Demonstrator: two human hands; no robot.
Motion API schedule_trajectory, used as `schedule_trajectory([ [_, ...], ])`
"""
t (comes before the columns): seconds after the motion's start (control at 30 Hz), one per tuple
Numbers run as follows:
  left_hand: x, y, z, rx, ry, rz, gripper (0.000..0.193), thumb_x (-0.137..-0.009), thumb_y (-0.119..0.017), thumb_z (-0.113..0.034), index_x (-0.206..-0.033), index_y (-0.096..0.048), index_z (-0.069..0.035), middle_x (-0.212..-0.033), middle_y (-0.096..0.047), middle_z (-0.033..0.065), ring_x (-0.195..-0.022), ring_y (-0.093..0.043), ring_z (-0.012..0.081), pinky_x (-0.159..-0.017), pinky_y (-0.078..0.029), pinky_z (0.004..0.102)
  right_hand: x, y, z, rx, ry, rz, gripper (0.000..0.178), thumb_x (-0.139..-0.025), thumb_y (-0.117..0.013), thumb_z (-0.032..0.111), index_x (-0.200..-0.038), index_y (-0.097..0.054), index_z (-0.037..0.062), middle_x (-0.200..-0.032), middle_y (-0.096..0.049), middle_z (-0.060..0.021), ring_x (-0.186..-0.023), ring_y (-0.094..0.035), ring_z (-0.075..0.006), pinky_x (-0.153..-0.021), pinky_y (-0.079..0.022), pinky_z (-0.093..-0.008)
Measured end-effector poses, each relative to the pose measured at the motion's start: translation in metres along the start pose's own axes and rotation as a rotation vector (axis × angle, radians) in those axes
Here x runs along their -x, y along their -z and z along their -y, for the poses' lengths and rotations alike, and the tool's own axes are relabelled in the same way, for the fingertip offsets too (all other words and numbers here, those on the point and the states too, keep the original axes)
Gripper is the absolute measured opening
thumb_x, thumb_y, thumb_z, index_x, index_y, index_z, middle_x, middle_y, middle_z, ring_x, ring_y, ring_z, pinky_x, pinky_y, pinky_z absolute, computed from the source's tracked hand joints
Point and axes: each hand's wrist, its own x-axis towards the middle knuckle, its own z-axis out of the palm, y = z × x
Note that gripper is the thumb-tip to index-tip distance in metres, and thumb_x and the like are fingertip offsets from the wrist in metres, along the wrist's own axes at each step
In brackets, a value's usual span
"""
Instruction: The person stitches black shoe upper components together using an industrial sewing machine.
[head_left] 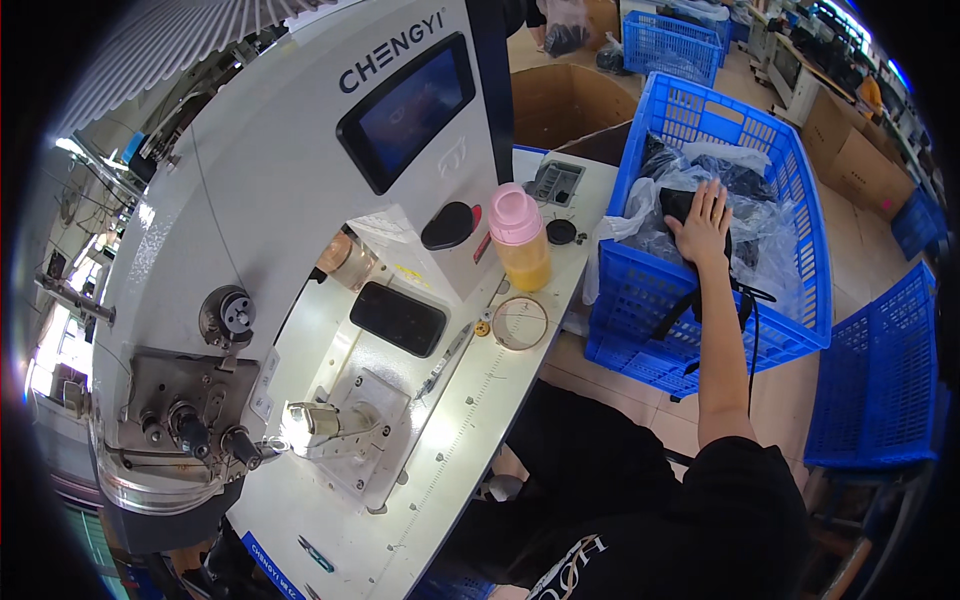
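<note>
My right hand [705, 232] reaches into the blue plastic crate [650, 262] on the right. Its fingers are stretched out and a little apart, palm down on a black piece [678, 204] that looks like fabric. Clear plastic bags [770, 235] with dark contents lie around it. Black straps [680, 315] hang over the crate's near side, close to my forearm; what they belong to is partly hidden under the hand. My left hand is out of view.
To the left stands a large white sewing machine [270, 180] with a screen. On its table [440, 470] are a black phone [398, 318], a pink-topped bottle [521, 240], a round ring [520, 323] and thread snips [316, 553]. Another blue crate [872, 385] stands far right; cardboard boxes [850, 150] lie behind.
</note>
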Motion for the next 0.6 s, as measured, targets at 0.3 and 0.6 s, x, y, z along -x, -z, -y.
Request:
schedule_trajectory([
  [0.3, 0.001, -0.044, -0.058, 0.187, -0.083, 0.134, 0.029, -0.083, -0.067, -0.012, -0.109, -0.065, 0.001, -0.106, -0.066, 0.0192, -0.093, -0.063, 0.0333, -0.085, -0.048, 0.0423, -0.136, 0.119, -0.014, -0.317, 0.301, -0.466, 0.078, -0.089, -0.053, 0.053, -0.141, -0.033, -0.0015, -0.139, -0.036, -0.0344, -0.129, -0.032, -0.0525, -0.107, -0.029, -0.053],
  [0.6, -0.019, -0.003, -0.159, 0.169, -0.261, 0.219, 0.033, -0.083, -0.066, -0.012, -0.113, -0.063, 0.001, -0.11, -0.064, 0.0187, -0.098, -0.061, 0.0324, -0.089, -0.046, 0.0414, -0.091, 0.091, -0.139, -0.386, 0.43, -0.313, 0.041, -0.094, -0.058, 0.027, -0.128, -0.054, 0.0041, -0.12, -0.061, -0.0202, -0.115, -0.057, -0.0321, -0.095, -0.043, -0.0362],
])
